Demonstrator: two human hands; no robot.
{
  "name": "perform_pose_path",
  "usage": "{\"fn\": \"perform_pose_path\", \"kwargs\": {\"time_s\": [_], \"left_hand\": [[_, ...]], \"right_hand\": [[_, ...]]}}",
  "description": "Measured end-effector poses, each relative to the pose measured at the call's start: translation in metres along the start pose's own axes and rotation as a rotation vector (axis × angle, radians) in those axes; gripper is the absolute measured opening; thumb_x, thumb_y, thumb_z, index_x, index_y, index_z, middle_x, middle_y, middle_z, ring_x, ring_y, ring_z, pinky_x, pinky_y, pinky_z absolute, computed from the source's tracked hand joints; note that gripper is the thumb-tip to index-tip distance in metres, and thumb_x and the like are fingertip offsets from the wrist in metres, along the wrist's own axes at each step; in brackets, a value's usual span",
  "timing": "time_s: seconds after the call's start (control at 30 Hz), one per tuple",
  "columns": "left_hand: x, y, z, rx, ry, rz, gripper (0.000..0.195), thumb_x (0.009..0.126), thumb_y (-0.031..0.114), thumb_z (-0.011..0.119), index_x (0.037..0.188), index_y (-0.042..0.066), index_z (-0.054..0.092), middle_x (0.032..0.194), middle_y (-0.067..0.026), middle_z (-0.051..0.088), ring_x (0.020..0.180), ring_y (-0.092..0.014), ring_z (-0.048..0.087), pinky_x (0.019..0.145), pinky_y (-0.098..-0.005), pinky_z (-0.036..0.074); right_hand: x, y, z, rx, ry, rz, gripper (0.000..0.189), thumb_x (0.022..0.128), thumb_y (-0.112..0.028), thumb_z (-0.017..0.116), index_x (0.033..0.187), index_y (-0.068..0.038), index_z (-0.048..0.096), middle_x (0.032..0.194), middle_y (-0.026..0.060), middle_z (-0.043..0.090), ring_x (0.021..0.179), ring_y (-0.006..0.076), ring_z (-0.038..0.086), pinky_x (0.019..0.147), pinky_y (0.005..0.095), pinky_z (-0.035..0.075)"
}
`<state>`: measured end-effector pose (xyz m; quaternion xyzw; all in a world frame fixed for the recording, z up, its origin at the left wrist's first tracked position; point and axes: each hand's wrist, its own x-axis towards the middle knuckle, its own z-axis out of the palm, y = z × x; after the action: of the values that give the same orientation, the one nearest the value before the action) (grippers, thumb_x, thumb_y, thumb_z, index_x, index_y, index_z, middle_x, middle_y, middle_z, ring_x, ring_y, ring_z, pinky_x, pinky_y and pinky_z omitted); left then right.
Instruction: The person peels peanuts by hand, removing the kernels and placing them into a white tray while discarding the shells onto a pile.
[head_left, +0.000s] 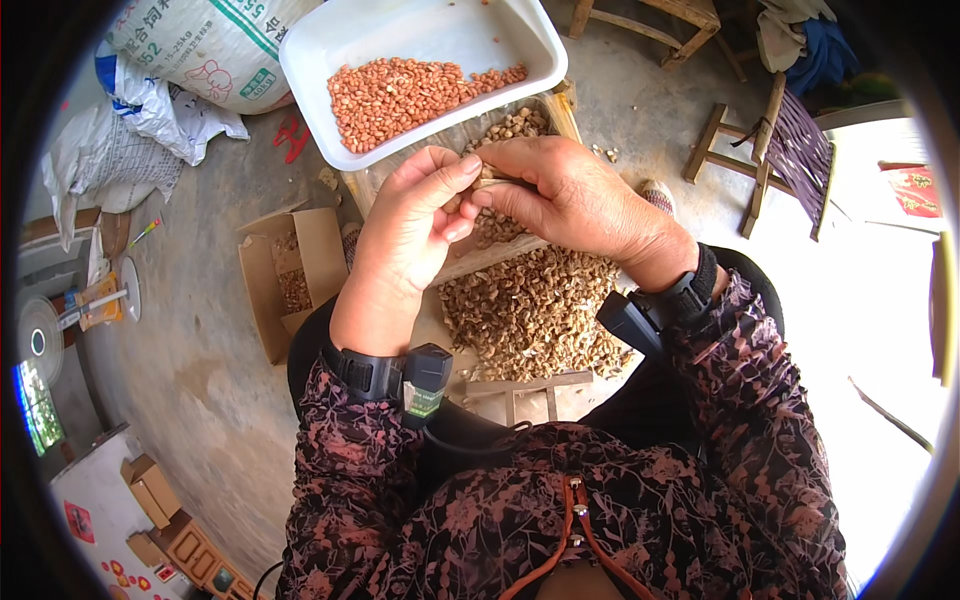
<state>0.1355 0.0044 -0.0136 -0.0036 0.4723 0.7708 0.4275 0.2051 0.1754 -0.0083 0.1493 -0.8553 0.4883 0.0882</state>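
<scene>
My left hand (409, 214) and my right hand (574, 195) meet above a wooden tray (491, 256) of unshelled peanuts (517, 126). Between the fingertips is a peanut pod (489, 181), mostly hidden; whether it is cracked I cannot tell. My left fingers also curl around a brown piece (453, 202), probably another peanut. Just beyond the hands, a white plastic tub (427, 34) rests tilted by the tray's far side, with shelled red-skinned peanuts (397, 97) gathered in its near part. Empty peanut shells (536, 315) lie heaped between my knees and the tray.
An open cardboard box (319, 240) with reddish bits inside stands left of the tray. Feed sacks (217, 52) lean at the upper left. On the right are a folding stool (780, 157) with a woven seat and a wooden stool (652, 19). A low wooden frame (529, 386) lies before me.
</scene>
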Motion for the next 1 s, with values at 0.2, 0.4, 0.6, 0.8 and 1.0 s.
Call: {"fn": "perform_pose_path", "kwargs": {"time_s": [0.2, 0.4, 0.6, 0.8, 1.0], "left_hand": [[-0.0028, 0.0021, 0.0002, 0.001, 0.014, -0.013, 0.017, 0.083, 0.011, 0.067, 0.081, 0.008, 0.051, 0.071, -0.0039, 0.058, 0.056, -0.008, 0.052, 0.043, -0.0165, 0.036], [-0.004, 0.0055, -0.0041, 0.109, 0.022, -0.026, 0.019, 0.082, 0.011, 0.068, 0.081, 0.009, 0.049, 0.072, -0.0013, 0.056, 0.057, -0.007, 0.053, 0.043, -0.0158, 0.035], [-0.0046, 0.0, -0.0017, 0.038, 0.028, -0.031, 0.01, 0.086, 0.011, 0.062, 0.086, 0.007, 0.053, 0.076, -0.0016, 0.057, 0.059, -0.008, 0.052, 0.043, -0.0174, 0.035], [-0.0062, 0.0052, -0.0019, 0.069, 0.049, -0.103, 0.016, 0.086, 0.02, 0.064, 0.091, 0.006, 0.057, 0.075, -0.0018, 0.057, 0.058, -0.01, 0.051, 0.042, -0.0174, 0.034], [-0.0059, 0.0005, 0.0016, -0.023, 0.049, -0.148, 0.016, 0.083, 0.019, 0.066, 0.082, 0.005, 0.059, 0.07, -0.0035, 0.056, 0.05, -0.008, 0.047, 0.038, -0.0167, 0.03]], "right_hand": [[0.0008, -0.0031, 0.0036, 0.005, 0.003, 0.017, 0.018, 0.08, -0.017, 0.063, 0.092, -0.002, 0.061, 0.078, 0.018, 0.062, 0.076, 0.0384, 0.06, 0.064, 0.0434, 0.047], [-0.0007, -0.0066, 0.0077, -0.002, 0.044, 0.057, 0.02, 0.08, -0.018, 0.064, 0.091, -0.002, 0.061, 0.079, 0.0188, 0.062, 0.076, 0.0381, 0.06, 0.064, 0.0428, 0.047], [0.0003, 0.0004, 0.0062, -0.007, 0.022, 0.018, 0.021, 0.081, -0.02, 0.065, 0.09, -0.002, 0.06, 0.075, 0.0192, 0.061, 0.074, 0.039, 0.059, 0.063, 0.0435, 0.047], [0.0007, -0.0051, 0.0045, -0.03, 0.064, 0.05, 0.02, 0.081, -0.021, 0.065, 0.086, -0.002, 0.059, 0.073, 0.0187, 0.06, 0.072, 0.0389, 0.059, 0.061, 0.0433, 0.047], [0.0023, -0.0068, 0.0015, -0.007, 0.009, 0.053, 0.021, 0.08, -0.02, 0.065, 0.089, -0.001, 0.06, 0.073, 0.0184, 0.061, 0.071, 0.0381, 0.06, 0.062, 0.0419, 0.047]]}}
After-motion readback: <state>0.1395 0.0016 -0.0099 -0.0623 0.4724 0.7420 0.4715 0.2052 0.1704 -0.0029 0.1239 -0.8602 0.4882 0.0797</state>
